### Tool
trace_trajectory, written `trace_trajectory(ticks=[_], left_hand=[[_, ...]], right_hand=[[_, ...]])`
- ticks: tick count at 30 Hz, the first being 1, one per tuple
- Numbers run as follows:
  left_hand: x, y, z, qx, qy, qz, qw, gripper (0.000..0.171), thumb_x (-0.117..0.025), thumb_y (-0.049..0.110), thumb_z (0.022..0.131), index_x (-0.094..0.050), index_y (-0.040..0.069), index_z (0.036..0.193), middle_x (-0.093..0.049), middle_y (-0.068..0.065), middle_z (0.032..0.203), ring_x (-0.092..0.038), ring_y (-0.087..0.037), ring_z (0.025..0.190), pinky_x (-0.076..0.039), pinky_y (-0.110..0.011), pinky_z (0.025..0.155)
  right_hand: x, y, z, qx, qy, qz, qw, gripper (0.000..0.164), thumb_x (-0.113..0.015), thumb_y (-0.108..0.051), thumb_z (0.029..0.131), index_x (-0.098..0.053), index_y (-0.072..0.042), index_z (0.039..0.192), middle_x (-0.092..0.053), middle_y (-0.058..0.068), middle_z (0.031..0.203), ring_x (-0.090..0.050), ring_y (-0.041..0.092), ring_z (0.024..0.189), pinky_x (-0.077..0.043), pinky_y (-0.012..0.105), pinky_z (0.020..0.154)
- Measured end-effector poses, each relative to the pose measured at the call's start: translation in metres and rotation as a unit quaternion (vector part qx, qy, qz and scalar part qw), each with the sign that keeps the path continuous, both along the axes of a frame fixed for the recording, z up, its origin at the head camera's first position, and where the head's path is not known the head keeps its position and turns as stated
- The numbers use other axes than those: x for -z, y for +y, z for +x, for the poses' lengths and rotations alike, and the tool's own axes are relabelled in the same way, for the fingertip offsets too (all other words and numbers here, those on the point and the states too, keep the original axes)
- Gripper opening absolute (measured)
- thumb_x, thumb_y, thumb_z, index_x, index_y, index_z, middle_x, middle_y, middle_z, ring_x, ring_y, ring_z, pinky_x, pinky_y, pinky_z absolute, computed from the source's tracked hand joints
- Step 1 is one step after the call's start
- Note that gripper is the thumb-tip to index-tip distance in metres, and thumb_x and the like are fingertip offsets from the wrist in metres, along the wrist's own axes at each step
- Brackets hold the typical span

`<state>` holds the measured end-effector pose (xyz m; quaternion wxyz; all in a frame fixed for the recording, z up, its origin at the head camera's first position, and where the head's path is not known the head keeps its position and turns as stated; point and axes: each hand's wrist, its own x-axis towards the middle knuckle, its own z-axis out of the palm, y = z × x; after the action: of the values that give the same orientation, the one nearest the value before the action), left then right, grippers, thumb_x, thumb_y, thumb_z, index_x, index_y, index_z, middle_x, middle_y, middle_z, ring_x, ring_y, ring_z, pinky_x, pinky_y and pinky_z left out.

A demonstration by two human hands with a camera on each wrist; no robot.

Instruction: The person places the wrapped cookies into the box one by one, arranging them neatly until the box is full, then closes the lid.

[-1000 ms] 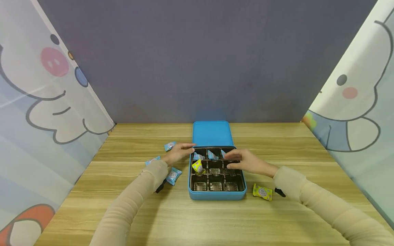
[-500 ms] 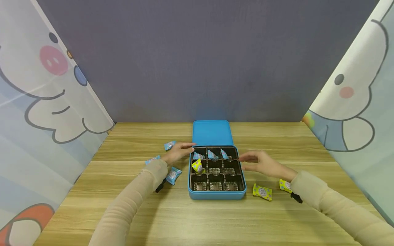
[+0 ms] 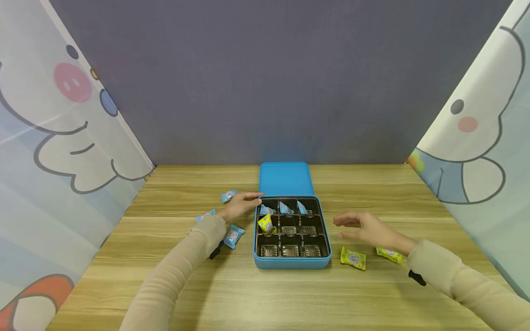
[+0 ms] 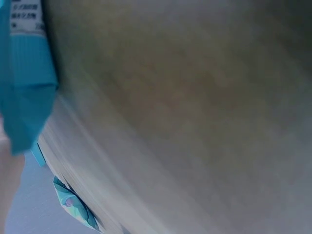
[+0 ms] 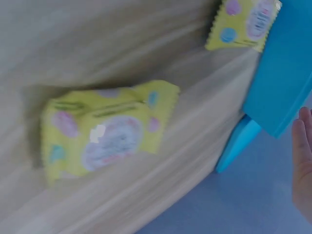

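Note:
A blue box (image 3: 292,263) with a black divided tray stands on the table, its lid (image 3: 286,178) folded back behind it. Three blue-wrapped candies (image 3: 285,208) lie in the back row of compartments, and a yellow-wrapped candy (image 3: 266,224) sits in the middle row at the left. My left hand (image 3: 240,205) rests its fingertips on the box's back left corner. To the right of the box, my right hand (image 3: 366,227) hovers with relaxed fingers and holds nothing. Two yellow candies (image 3: 353,258) lie on the table near it; one shows large as a yellow candy (image 5: 109,131) in the right wrist view.
Several blue candies (image 3: 233,236) lie left of the box, around my left wrist. A dark grey panel (image 3: 277,82) stands behind the wooden table (image 3: 273,299), and printed cartoon curtains (image 3: 468,119) flank both sides.
My right hand has drawn back from over the box's back right compartment to the right, uncovering the blue candy there and a second yellow candy on the table. The left hand stays put.

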<state>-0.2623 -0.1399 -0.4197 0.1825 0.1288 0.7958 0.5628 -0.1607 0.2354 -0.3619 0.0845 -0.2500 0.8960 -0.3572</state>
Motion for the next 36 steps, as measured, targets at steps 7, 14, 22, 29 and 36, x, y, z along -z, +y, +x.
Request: trace_trajectory(ticks=[7, 14, 22, 29, 36], left_hand=[[0.001, 0.0, -0.001, 0.01, 0.004, 0.003, 0.9999, 0.046, -0.056, 0.038, 0.089, -0.05, 0.022, 0.131, -0.044, 0.0, 0.138, -0.045, -0.024, 0.124, -0.038, -0.043, 0.104], [0.0, 0.0, 0.003, 0.01, 0.007, 0.003, 0.9999, 0.045, -0.056, 0.038, 0.089, -0.05, 0.023, 0.131, -0.042, -0.003, 0.139, -0.043, -0.026, 0.125, -0.037, -0.043, 0.105], [-0.008, 0.002, 0.007, 0.02, -0.004, 0.008, 0.9998, 0.047, -0.054, 0.033, 0.091, -0.046, 0.016, 0.134, -0.039, -0.007, 0.142, -0.04, -0.029, 0.127, -0.035, -0.044, 0.106], [0.001, 0.0, 0.004, 0.024, 0.025, 0.002, 0.9994, 0.048, -0.054, 0.038, 0.09, -0.048, 0.018, 0.133, -0.042, -0.006, 0.14, -0.044, -0.028, 0.124, -0.039, -0.044, 0.103], [-0.002, -0.001, 0.003, 0.018, 0.017, 0.001, 0.9997, 0.045, -0.055, 0.039, 0.089, -0.05, 0.022, 0.131, -0.042, -0.005, 0.139, -0.043, -0.027, 0.125, -0.037, -0.045, 0.105]], right_hand=[[0.011, 0.008, 0.007, 0.012, -0.005, 0.004, 1.0, 0.041, -0.069, -0.021, 0.081, -0.059, -0.001, 0.115, -0.062, 0.012, 0.114, -0.058, 0.029, 0.106, -0.049, 0.037, 0.09], [0.031, 0.017, 0.014, -0.021, 0.005, -0.012, 1.0, 0.049, -0.071, -0.029, 0.078, -0.058, -0.003, 0.116, -0.062, 0.011, 0.114, -0.058, 0.012, 0.105, -0.05, 0.025, 0.09], [0.05, 0.023, 0.024, -0.023, 0.037, -0.02, 0.999, 0.051, -0.075, -0.028, 0.074, -0.058, -0.003, 0.116, -0.063, 0.012, 0.113, -0.058, 0.004, 0.103, -0.051, 0.022, 0.087], [0.059, 0.027, 0.025, -0.044, -0.011, -0.052, 0.998, 0.056, -0.075, -0.027, 0.074, -0.055, 0.004, 0.116, -0.06, 0.021, 0.114, -0.053, -0.004, 0.107, -0.046, 0.01, 0.088], [0.063, 0.027, 0.027, -0.044, 0.016, -0.037, 0.998, 0.055, -0.075, -0.03, 0.073, -0.057, 0.002, 0.114, -0.061, 0.018, 0.111, -0.054, -0.003, 0.105, -0.047, 0.011, 0.088]])
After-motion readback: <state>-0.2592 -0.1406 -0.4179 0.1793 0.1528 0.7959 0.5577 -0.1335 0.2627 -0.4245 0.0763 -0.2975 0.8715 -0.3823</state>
